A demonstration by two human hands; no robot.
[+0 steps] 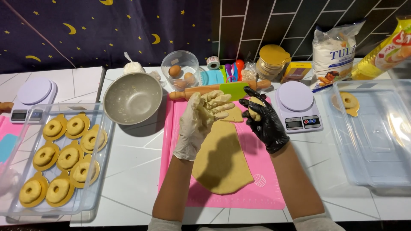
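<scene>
Landmark: pink silicone mat (265,188), laid flat on the white table (132,171) directly before the person, so dough can be worked without sticking

1. Rolled dough sheet (222,158) – pale yellow, flat on the mat's middle, its near edge rounded, its far end reaching under both hands
2. Left hand (201,117) – cream glove, raised over the far half of the mat; fingers (220,102) loosely curled and bunched, about half closed, pinching a bit of dough drawn up from the sheet
3. Right hand (263,119) – black glove, just right of the left hand above the mat's far right part; fingers (252,109) curled round a small dough piece (257,107) held against the palm, clear of the sheet
4. Clear tray (13,171) – left of the mat, well apart; holds eight ring-shaped dough pieces (68,158), each on its own gold card so it can be lifted singly
5. Metal bowl (132,98) – beyond the mat's far left corner, with dough crumbs inside
6. Rolling pin (201,90) – wooden, green-sleeved, lying across the mat's far edge, parked within reach
7. Kitchen scale (297,107) – white, just right of the mat's far corner
8. Second clear tray (376,145) – further right; one ring on a gold card (347,102) in its far left corner
9. Glass bowl of eggs (180,68) – beyond the mat, by the wall
10. Stack of gold cards (272,60) – beyond the scale
</scene>
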